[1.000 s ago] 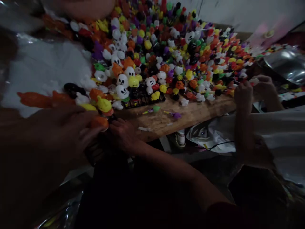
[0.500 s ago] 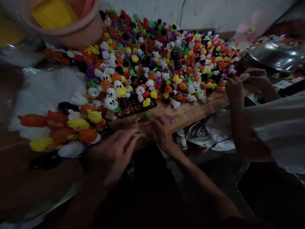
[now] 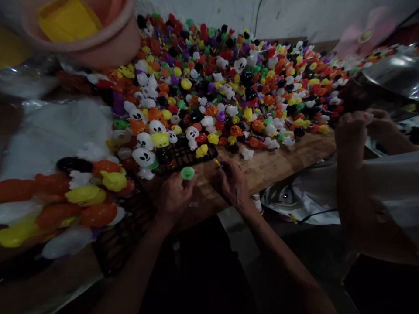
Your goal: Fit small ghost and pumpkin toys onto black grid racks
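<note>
My left hand (image 3: 174, 194) is closed on a small green round plastic piece (image 3: 187, 173), its open-looking round end turned up, above the front of the wooden table (image 3: 281, 159). A little to the right, my right hand (image 3: 234, 182) pinches a thin multicoloured piece (image 3: 218, 163) that pokes out past its fingertips. The two hands are apart. Beyond them white skull-faced toys (image 3: 144, 157) stand on a black grid tray (image 3: 186, 159). A white toy piece (image 3: 247, 153) lies on the wood beyond my right hand.
A large heap of small coloured plastic toys (image 3: 209, 87) covers the back. At left lie bigger orange, yellow and white toys (image 3: 85, 195). A pink tub (image 3: 98, 48) stands behind. A co-worker's hands (image 3: 353, 128) hold a small piece at right, near a shiny metal bowl (image 3: 393, 74).
The green piece, earlier on the table near my right hand, is now in my left hand. The multicoloured piece is in my right fingers. The view has shifted left.
</note>
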{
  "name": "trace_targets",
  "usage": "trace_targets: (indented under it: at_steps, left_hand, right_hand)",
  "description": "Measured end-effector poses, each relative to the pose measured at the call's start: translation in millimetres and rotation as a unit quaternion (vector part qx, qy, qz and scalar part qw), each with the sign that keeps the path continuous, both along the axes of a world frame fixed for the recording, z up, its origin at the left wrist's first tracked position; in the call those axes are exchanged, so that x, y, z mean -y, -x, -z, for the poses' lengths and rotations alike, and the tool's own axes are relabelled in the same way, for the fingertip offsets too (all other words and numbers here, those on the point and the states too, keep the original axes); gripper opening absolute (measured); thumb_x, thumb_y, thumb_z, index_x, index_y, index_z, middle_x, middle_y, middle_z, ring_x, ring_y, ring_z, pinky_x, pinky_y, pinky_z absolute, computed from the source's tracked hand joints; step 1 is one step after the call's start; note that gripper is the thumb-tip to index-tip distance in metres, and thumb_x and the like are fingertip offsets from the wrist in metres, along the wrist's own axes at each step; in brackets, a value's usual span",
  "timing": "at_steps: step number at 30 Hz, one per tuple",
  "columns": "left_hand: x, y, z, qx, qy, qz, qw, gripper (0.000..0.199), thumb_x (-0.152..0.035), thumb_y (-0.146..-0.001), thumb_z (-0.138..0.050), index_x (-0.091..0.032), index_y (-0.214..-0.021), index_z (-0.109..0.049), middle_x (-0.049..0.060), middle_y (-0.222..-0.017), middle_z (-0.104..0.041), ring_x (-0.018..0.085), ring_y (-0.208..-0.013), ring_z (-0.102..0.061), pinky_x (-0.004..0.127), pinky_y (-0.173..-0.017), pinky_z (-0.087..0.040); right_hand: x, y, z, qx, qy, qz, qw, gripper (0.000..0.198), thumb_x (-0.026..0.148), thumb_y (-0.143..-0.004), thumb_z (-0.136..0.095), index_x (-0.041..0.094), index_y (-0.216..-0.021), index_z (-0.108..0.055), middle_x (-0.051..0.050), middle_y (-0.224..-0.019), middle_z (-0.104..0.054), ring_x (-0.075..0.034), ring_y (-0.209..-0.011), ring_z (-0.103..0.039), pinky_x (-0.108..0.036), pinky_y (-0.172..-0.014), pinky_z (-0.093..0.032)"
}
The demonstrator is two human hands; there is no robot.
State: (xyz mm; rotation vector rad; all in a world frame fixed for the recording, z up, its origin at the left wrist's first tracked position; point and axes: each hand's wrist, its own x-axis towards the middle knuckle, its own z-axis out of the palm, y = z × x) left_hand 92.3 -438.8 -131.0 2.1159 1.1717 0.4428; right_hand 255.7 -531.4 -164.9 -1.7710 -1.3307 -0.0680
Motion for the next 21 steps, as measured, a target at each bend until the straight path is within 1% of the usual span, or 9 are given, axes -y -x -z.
trace_targets:
  at_steps: [2, 3, 5, 6, 7, 9, 15, 19, 21]
  left_hand:
    - [3.7, 3.6, -4.0, 0.082, 0.112, -0.035, 0.990, 0.043, -0.043, -0.096, -0.048, -0.015, -0.118, -0.071, 0.009, -0.095, -0.076, 0.022, -0.077, -0.071, 0.032, -0.071, -0.059]
    - [6.3, 3.9, -6.3, 0.145, 0.198, -0.056, 0.968, 0.046, -0.046, -0.094, -0.052, -0.014, -0.121, -0.070, 0.008, -0.093, -0.076, 0.021, -0.069, -0.069, 0.029, -0.062, -0.057]
    - [10.9, 2.2, -9.6, 0.282, 0.387, -0.092, 0.873, 0.047, -0.046, -0.084, -0.069, -0.013, -0.118, -0.072, 0.007, -0.087, -0.075, 0.018, -0.061, -0.066, 0.025, -0.050, -0.052]
    - [12.1, 0.9, -10.2, 0.334, 0.455, -0.101, 0.819, 0.043, -0.041, -0.079, -0.076, -0.012, -0.111, -0.073, 0.007, -0.085, -0.075, 0.017, -0.061, -0.066, 0.022, -0.050, -0.051]
    - [12.3, -0.3, -9.8, 0.367, 0.496, -0.103, 0.781, 0.035, -0.036, -0.078, -0.078, -0.012, -0.104, -0.075, 0.006, -0.084, -0.075, 0.015, -0.062, -0.067, 0.020, -0.052, -0.051]
    - [9.9, -1.8, -7.1, 0.393, 0.535, -0.103, 0.741, 0.021, -0.029, -0.082, -0.075, -0.012, -0.094, -0.074, 0.006, -0.082, -0.074, 0.013, -0.063, -0.067, 0.017, -0.055, -0.052]
    - [-0.2, -1.7, 3.9, 0.396, 0.583, -0.061, 0.707, 0.020, -0.029, -0.092, -0.066, -0.013, -0.104, -0.069, 0.006, -0.084, -0.073, 0.012, -0.056, -0.064, 0.019, -0.047, -0.051]
    - [-0.4, -0.9, 8.9, 0.411, 0.579, -0.043, 0.703, 0.024, -0.028, -0.084, -0.077, -0.014, -0.101, -0.069, 0.004, -0.084, -0.073, 0.011, -0.059, -0.065, 0.018, -0.047, -0.052]
    - [0.5, -0.7, 10.0, 0.410, 0.570, -0.037, 0.711, 0.030, -0.025, -0.076, -0.085, -0.014, -0.100, -0.070, 0.002, -0.082, -0.072, 0.009, -0.056, -0.063, 0.016, -0.046, -0.050]
  right_hand:
    - [-8.3, 9.6, -15.1, -0.003, -0.052, -0.008, 0.999, 0.018, 0.022, -0.097, -0.054, 0.023, -0.112, -0.064, -0.007, -0.106, -0.069, -0.022, -0.099, -0.063, -0.040, -0.089, -0.053]
    - [-12.3, 14.8, -23.0, 0.008, -0.076, -0.008, 0.997, 0.017, 0.021, -0.097, -0.055, 0.023, -0.111, -0.064, -0.008, -0.108, -0.067, -0.023, -0.102, -0.062, -0.041, -0.089, -0.053]
    - [-18.8, 24.3, -36.7, 0.050, -0.118, -0.015, 0.992, 0.017, 0.021, -0.096, -0.057, 0.023, -0.111, -0.065, -0.009, -0.109, -0.065, -0.024, -0.104, -0.060, -0.041, -0.087, -0.054]
    - [-20.9, 28.0, -41.7, 0.075, -0.132, -0.027, 0.988, 0.016, 0.020, -0.096, -0.058, 0.022, -0.111, -0.065, -0.010, -0.108, -0.064, -0.024, -0.102, -0.060, -0.040, -0.086, -0.054]
    - [-22.0, 30.9, -45.1, 0.095, -0.140, -0.045, 0.985, 0.016, 0.019, -0.096, -0.058, 0.021, -0.111, -0.064, -0.009, -0.106, -0.063, -0.023, -0.100, -0.060, -0.039, -0.084, -0.054]
    - [-21.2, 34.0, -46.7, 0.115, -0.137, -0.091, 0.980, 0.014, 0.019, -0.097, -0.057, 0.020, -0.110, -0.064, -0.009, -0.104, -0.063, -0.021, -0.097, -0.060, -0.036, -0.082, -0.055]
    - [-1.0, 34.4, -30.0, 0.161, -0.064, -0.163, 0.971, 0.020, 0.020, -0.102, -0.047, 0.019, -0.116, -0.061, -0.010, -0.109, -0.066, -0.019, -0.096, -0.063, -0.032, -0.079, -0.058]
    - [5.1, 22.6, -38.7, 0.168, -0.014, -0.265, 0.949, 0.026, 0.015, -0.100, -0.042, 0.017, -0.117, -0.062, -0.013, -0.116, -0.068, -0.023, -0.119, -0.061, -0.040, -0.103, -0.055]
    - [-7.5, 7.3, -51.1, 0.156, -0.008, -0.276, 0.948, 0.030, 0.012, -0.096, -0.041, 0.018, -0.113, -0.065, -0.012, -0.110, -0.070, -0.024, -0.119, -0.061, -0.044, -0.107, -0.051]
